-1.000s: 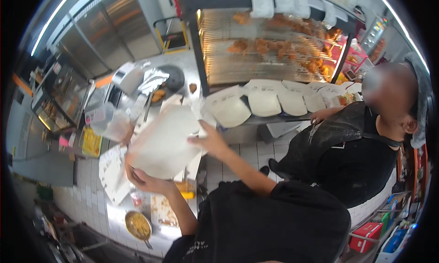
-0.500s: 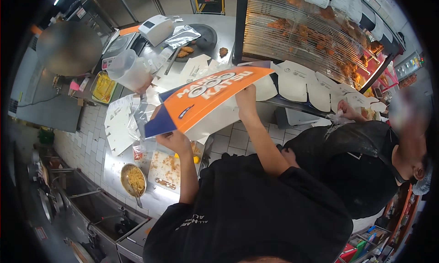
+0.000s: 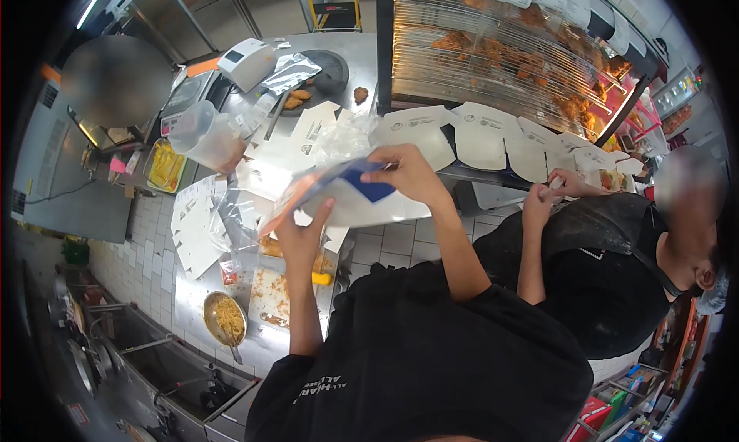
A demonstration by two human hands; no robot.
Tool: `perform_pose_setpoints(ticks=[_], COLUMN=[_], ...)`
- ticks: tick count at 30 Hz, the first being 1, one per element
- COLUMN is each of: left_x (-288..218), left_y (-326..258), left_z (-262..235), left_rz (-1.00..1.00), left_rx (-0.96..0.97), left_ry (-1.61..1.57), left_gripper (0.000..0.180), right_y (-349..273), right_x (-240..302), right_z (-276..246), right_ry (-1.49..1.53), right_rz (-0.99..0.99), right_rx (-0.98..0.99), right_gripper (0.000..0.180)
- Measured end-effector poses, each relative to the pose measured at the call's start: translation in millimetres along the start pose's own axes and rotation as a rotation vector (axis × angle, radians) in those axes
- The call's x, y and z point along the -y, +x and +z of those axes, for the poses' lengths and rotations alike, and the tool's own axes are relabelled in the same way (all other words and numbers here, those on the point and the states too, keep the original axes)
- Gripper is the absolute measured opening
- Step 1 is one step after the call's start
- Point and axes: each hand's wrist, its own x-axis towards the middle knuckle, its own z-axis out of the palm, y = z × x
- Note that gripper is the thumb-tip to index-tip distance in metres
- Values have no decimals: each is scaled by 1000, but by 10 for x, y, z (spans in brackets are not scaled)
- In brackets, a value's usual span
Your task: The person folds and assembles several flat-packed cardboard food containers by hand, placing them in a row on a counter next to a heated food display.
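Note:
Above the counter I hold an orange, blue and white cardboard food box (image 3: pixel 342 200), partly folded, in both hands. My left hand (image 3: pixel 302 230) grips its near left edge, thumb up along the white side. At the far right, my right hand (image 3: pixel 412 173) pinches a blue flap. Flat white box blanks (image 3: pixel 312 138) and a crumpled clear plastic bag (image 3: pixel 346 136) lie behind it. Below my left forearm is a cutting board (image 3: pixel 269 288) with crumbs and a yellow-handled tool (image 3: pixel 321 278). The side of the box that faces away is hidden.
A pan of noodles (image 3: pixel 227 319) sits at the counter's near left. Further back are a plastic jug (image 3: pixel 204 138) and a dark round board (image 3: pixel 327 73) with fried pieces. Open white boxes (image 3: pixel 481 138) line the heated cabinet (image 3: pixel 493 50). A co-worker (image 3: pixel 585 273) stands close at right.
The box has turned and bent, its printed orange face tipping away and the white side showing. My right hand has shifted onto a blue flap. The co-worker's hands have come together.

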Motion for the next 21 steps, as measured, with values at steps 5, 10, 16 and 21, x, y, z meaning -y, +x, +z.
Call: perform_pose_setpoints(ticks=[5, 10, 16, 21], left_x=[-103, -168, -378, -122], left_y=[58, 162, 124, -55], left_z=[36, 132, 383, 551], left_rz=[-311, -373, -376, -386], left_rx=[504, -44, -135, -59], left_ry=[-123, -522, -625, -536], left_gripper=[29, 24, 31, 54], right_y=[-95, -197, -142, -93], right_x=[200, -183, 31, 125], right_z=[58, -84, 447, 410], right_ry=[74, 636, 1058, 719], right_rz=[-61, 181, 166, 127], right_rx=[213, 71, -265, -578], right_gripper=[19, 36, 13, 18])
